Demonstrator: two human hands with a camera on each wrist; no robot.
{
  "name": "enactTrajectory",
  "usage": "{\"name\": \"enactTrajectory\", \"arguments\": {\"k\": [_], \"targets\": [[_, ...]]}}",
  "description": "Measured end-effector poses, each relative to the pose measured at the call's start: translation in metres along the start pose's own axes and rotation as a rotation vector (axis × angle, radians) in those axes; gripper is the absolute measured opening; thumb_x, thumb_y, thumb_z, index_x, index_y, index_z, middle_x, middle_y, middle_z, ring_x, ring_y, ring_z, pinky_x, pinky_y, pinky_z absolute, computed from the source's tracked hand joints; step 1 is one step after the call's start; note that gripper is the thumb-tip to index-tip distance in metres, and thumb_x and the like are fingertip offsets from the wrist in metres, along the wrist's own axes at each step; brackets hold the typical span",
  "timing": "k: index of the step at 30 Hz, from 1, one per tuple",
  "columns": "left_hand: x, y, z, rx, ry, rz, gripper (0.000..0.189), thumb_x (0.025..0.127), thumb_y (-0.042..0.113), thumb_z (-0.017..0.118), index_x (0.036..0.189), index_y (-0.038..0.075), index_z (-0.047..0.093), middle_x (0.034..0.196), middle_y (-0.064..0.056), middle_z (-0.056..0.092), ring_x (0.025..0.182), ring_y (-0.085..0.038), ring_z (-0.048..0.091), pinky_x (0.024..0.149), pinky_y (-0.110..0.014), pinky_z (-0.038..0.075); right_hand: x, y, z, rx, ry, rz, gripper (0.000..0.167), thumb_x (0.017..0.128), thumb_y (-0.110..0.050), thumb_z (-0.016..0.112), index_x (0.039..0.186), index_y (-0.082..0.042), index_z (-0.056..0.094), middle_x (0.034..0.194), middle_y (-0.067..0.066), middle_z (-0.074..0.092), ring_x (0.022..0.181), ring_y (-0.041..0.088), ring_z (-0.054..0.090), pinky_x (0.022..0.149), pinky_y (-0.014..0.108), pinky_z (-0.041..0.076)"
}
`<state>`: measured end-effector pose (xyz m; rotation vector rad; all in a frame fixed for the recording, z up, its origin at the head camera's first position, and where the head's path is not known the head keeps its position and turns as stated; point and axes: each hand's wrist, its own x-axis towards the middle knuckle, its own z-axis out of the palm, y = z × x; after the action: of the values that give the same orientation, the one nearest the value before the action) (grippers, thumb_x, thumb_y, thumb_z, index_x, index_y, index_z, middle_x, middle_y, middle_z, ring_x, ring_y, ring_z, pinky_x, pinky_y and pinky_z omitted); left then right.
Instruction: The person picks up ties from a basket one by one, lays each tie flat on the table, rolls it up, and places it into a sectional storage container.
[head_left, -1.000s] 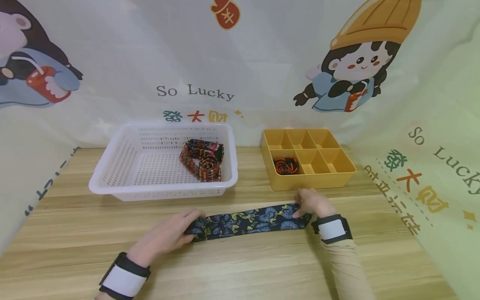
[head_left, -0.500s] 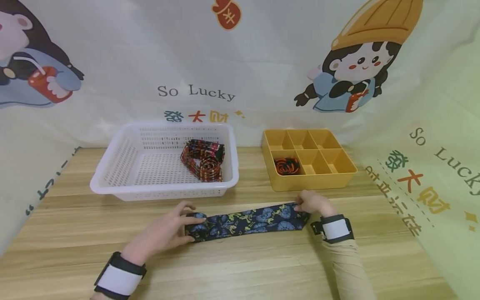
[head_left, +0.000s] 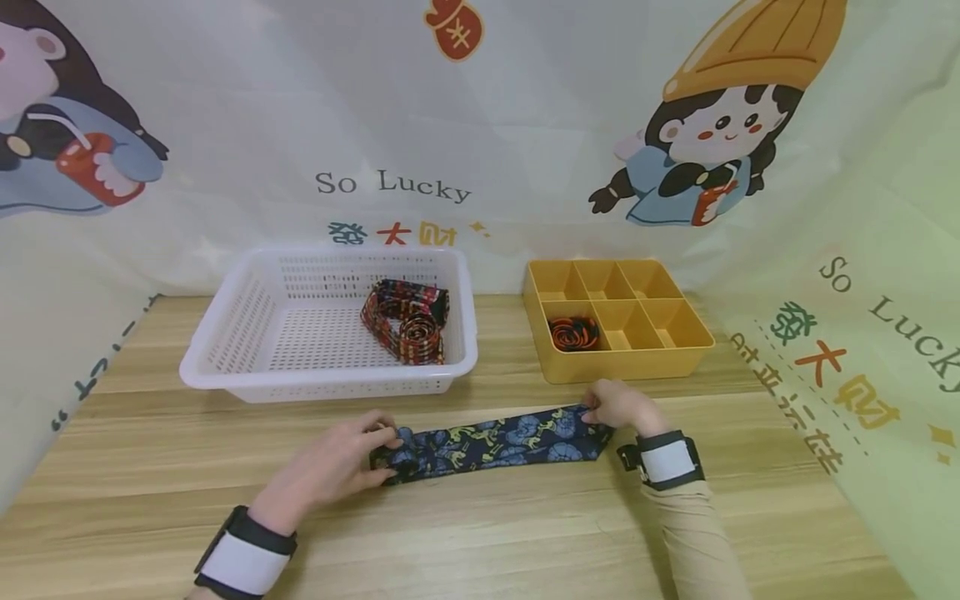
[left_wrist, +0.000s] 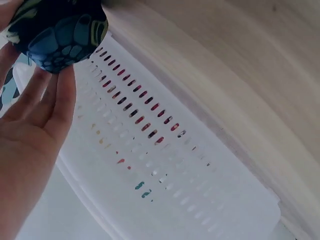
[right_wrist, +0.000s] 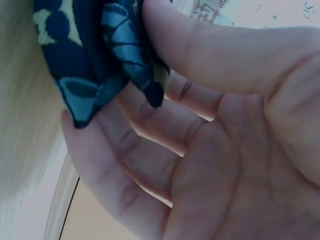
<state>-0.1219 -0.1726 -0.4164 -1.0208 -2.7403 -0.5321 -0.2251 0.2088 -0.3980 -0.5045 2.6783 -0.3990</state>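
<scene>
A dark navy necktie with blue and yellow figures lies stretched sideways across the table, folded over itself. At its left end, bunched or rolled, my left hand holds it between thumb and fingers. My right hand pinches the other end. In the left wrist view, fingertips press the rounded end of the necktie. Close up in the right wrist view, two layered points of the necktie rest between thumb and fingers of the right hand. How the left end is folded underneath is hidden.
Behind the left hand stands a white perforated basket with patterned rolled and loose neckties inside. To its right, a yellow six-section box has a rolled red-and-black necktie in its front left section. A printed curtain hangs behind.
The left fingers spread at the necktie's left end, then closed on it again. The right hand, with its end of the necktie, has shifted slightly left.
</scene>
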Motion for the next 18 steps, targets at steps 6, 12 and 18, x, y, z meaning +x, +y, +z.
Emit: {"name": "enactTrajectory", "arguments": {"k": [6,12,18], "targets": [[0.001,0.001,0.006,-0.044,-0.081,-0.021,0.05,0.077,0.013,0.075,0.125,0.015,0.062,0.127,-0.017,0.049,0.069,-0.002,0.055,0.063,-0.019,0.05,0.0,-0.001,-0.001,0.01,0.005,0.007,0.02,0.086,-0.013,0.067,0.097,0.003,0.062,0.088,0.012,0.062,0.077,0.02,0.053,0.071,0.033,0.048],[0.002,0.001,0.005,0.072,-0.008,0.03,0.049,0.071,0.014,0.079,0.116,0.01,0.06,0.115,-0.009,0.061,0.09,-0.019,0.063,0.08,-0.037,0.055,0.001,-0.006,0.0,0.018,-0.002,-0.018,0.021,0.086,-0.014,0.067,0.098,0.004,0.063,0.091,0.013,0.064,0.08,0.021,0.055,0.073,0.034,0.049],[0.001,0.0,0.002,0.104,0.005,0.01,0.037,0.071,0.018,0.078,0.106,0.015,0.067,0.115,-0.011,0.061,0.089,-0.02,0.062,0.082,-0.043,0.053,0.003,-0.015,0.003,-0.013,-0.003,-0.031,0.02,0.086,-0.013,0.067,0.098,0.002,0.063,0.087,0.011,0.063,0.078,0.02,0.055,0.073,0.034,0.049]]}}
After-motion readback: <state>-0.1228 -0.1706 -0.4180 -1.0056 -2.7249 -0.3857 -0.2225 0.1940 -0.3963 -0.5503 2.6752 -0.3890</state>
